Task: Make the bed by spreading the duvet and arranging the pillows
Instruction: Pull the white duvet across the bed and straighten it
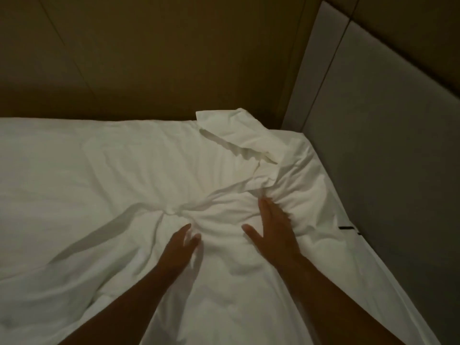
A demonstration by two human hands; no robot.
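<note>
While both bare forearms reached in from the bottom edge of the view, the right hand [273,227] lay flat and open on the white duvet [99,183]. Its fingers [265,204] were straight and close together, and its thumb was spread wide to the left. The fingertips pressed into a bunch of gathered folds; nothing was clasped. The left hand [180,247] rested on the same cloth just to the left, apart from the right hand, with rumpled fabric between them. Its fingers were stretched forward and nearly straight, and a sliver of white showed between two of them. It was somewhat blurred, but it looked to be pressing rather than gripping. Creases fanned out from a tight pucker [171,210] just beyond its fingertips, and one long fold ran down to the left. The duvet covered the bed from the left edge of the view to the far right corner, smoother on the left and crumpled around the hands. Beyond the right hand a flat white flap [231,130] lay folded over at the far corner, against the brown panelled wall [149,58]. A grey padded headboard [385,145] rose along the right side, touching the bedding. Two small black marks [347,228] showed where the white edge met it.
</note>
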